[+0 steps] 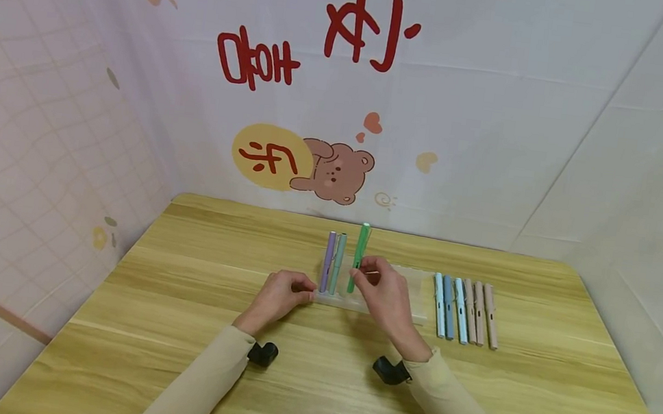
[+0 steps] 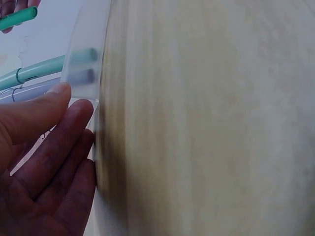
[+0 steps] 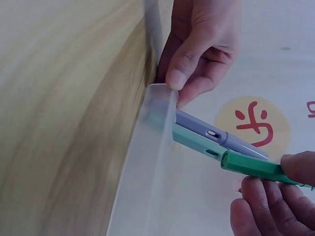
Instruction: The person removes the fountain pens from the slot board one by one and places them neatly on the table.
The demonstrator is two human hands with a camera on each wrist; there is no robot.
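Observation:
My right hand [image 1: 385, 295] pinches a bright green pen [image 1: 359, 255] by its side and holds it upright above a frosted, see-through pen stand [image 1: 369, 307]. At the stand's left end, my left hand [image 1: 281, 295] holds the corner between thumb and fingers. A purple pen [image 1: 327, 262] and a pale teal pen [image 1: 337, 264] stand side by side in that end of the stand. The right wrist view shows the lower end of the green pen [image 3: 256, 167] apart from the stand's rim [image 3: 170, 105].
Right of the stand several pens lie in a row: light blue pens [image 1: 440, 306], a darker blue pen [image 1: 449, 308] and brownish pens [image 1: 490, 316]. A printed cloth [image 1: 491, 116] hangs behind the wooden table [image 1: 209, 240]. Each wrist wears a black camera [image 1: 391, 371].

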